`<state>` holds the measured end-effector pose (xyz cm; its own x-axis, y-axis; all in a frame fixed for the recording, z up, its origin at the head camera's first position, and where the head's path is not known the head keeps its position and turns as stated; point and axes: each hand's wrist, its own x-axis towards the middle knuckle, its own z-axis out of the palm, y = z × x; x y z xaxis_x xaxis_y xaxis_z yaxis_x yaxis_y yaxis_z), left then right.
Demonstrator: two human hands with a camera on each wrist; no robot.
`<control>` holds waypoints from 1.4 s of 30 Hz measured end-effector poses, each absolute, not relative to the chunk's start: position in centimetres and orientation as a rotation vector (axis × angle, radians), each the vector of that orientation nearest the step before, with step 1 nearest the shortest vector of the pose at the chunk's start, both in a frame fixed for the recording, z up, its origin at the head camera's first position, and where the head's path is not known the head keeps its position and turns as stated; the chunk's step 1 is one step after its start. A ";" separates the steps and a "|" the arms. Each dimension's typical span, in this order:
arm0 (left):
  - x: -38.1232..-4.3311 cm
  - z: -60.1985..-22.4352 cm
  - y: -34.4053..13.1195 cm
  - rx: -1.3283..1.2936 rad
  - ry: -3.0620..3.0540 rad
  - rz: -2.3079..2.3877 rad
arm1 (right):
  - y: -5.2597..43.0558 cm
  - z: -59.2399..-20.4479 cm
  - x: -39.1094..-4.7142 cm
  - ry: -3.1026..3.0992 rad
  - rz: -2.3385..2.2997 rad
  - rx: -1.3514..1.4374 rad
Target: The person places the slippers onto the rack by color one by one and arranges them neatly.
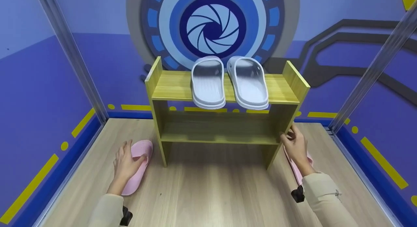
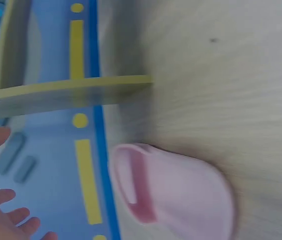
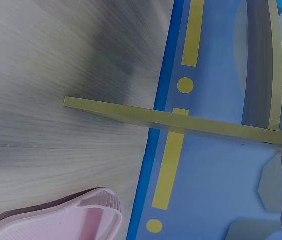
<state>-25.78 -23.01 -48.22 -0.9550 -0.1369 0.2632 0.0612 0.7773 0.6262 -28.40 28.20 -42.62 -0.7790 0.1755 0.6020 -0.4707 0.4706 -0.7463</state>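
Note:
A yellowish wooden shoe rack (image 1: 221, 140) stands upright in the head view, with a pair of grey-white clogs (image 1: 208, 85) side by side on its top board. To its left, my left hand (image 1: 125, 163) hovers over a pink slipper (image 1: 138, 170), fingers spread and holding nothing. My right hand (image 1: 294, 145) is at the rack's right side panel (image 3: 180, 122); its thumb tip touches the panel's outer side in the right wrist view. Another pink slipper (image 3: 56, 222) lies on the floorboard right of the rack, partly hidden by that hand in the head view.
The light wood-grain surface (image 1: 208, 194) carries the rack and slippers. Blue and purple printed panels (image 1: 107, 64) enclose it at the back and both sides, with metal posts (image 1: 71, 54) at the back corners. Black wrist devices (image 1: 298, 194) sit at both sleeves.

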 end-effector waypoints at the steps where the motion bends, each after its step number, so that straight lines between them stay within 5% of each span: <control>1: -25.8 -48.6 -23.1 0.068 -2.704 -0.945 | 28.2 -42.6 -28.4 -2.095 1.327 0.241; 42: -25.8 -56.2 -23.1 0.463 -2.956 -0.879 | 28.1 -42.6 -28.4 -2.096 1.304 0.228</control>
<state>-25.76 -23.08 -56.24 -0.9557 -0.2879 -0.0618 -0.2749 0.7970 0.5379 -28.38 28.14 -42.60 -0.7733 0.1849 0.6065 -0.4625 0.4898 -0.7390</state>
